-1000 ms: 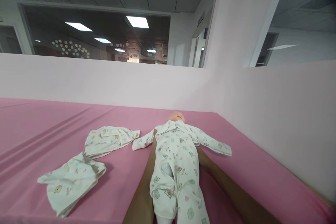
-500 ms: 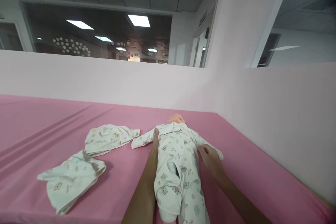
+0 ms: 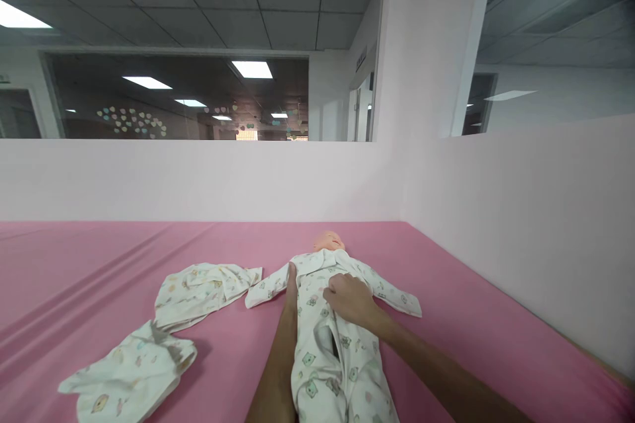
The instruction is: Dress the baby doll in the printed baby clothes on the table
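Observation:
A baby doll [image 3: 329,241] lies on its back, head toward the wall, in a white baby top [image 3: 311,266] and white baby trousers [image 3: 317,360], both with small animal prints. Its sleeves spread out to both sides. My left hand [image 3: 292,273] is at the doll's side, under the sleeve on the left; the thumb points up, and the other fingers are hidden. Over the doll's belly, my right hand [image 3: 350,296] is closed with curled fingers against the clothes. Whether cloth is pinched in it cannot be made out. A dark gap shows between the trouser legs.
Two crumpled white printed baby garments, one farther back [image 3: 203,294] and one nearer [image 3: 131,373], lie left of the doll. Everything rests on a pink padded surface [image 3: 223,370]. A low white wall [image 3: 198,182] bounds it behind, and another [image 3: 526,231] on the right.
My right hand has moved left, from the doll's side by the right sleeve onto its belly. My left hand stays at the doll's side. The view has tilted up a little.

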